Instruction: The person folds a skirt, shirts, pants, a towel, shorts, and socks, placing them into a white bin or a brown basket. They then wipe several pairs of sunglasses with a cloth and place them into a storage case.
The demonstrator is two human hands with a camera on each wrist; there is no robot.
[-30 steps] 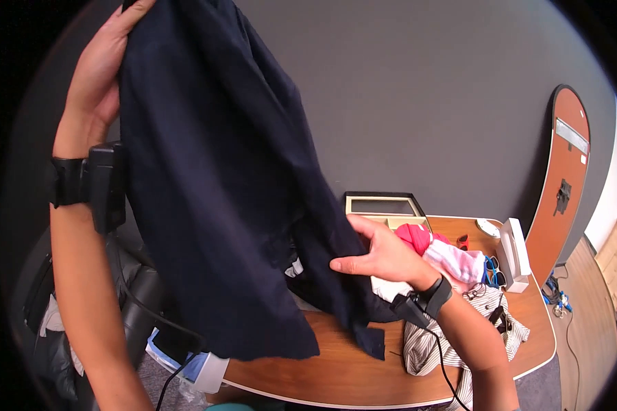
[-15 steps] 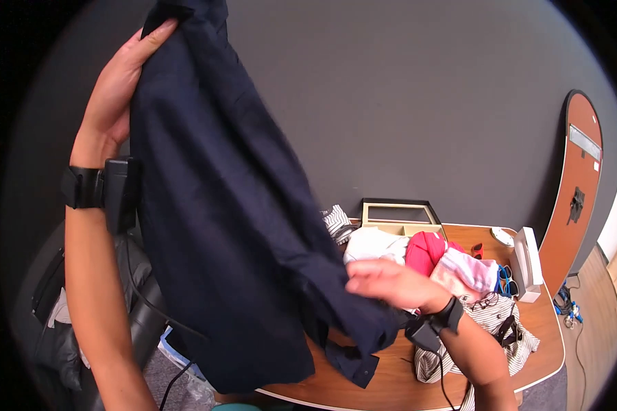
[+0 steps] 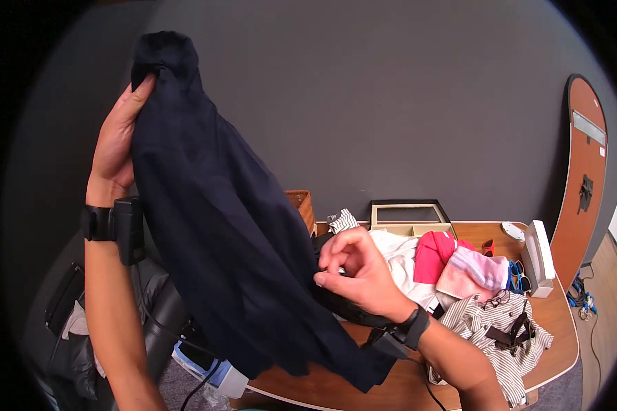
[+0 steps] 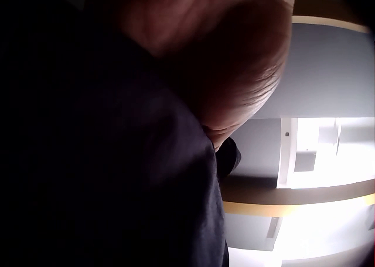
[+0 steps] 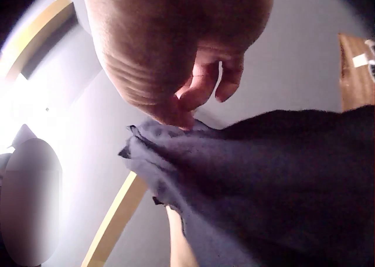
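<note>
A long dark navy garment [image 3: 219,205] hangs from my raised left hand [image 3: 116,140], which grips it near its bunched upper end. The cloth slants down to the right over the desk's front edge. Seen from the left wrist, the garment [image 4: 129,173] fills the lower left, and the palm [image 4: 234,73] lies against it. My right hand [image 3: 360,274] is by the garment's right side with its fingers loosely bent. In the right wrist view, one fingertip [image 5: 186,125] is right at the cloth's upper edge, while the other fingers hang free of it.
On the wooden desk [image 3: 301,394] lie white cloth [image 3: 394,250], a pink-red cloth [image 3: 433,253], a pale pink towel [image 3: 473,268] and a striped shirt [image 3: 476,329] with sunglasses on it. Behind them stand a framed box [image 3: 408,229] and a wicker basket [image 3: 300,202]. A white box [image 3: 538,257] is at right.
My left hand has come down with the garment, so its top end now shows. The right hand has left its earlier hold on the cloth's edge, and its fingers have bent inward.
</note>
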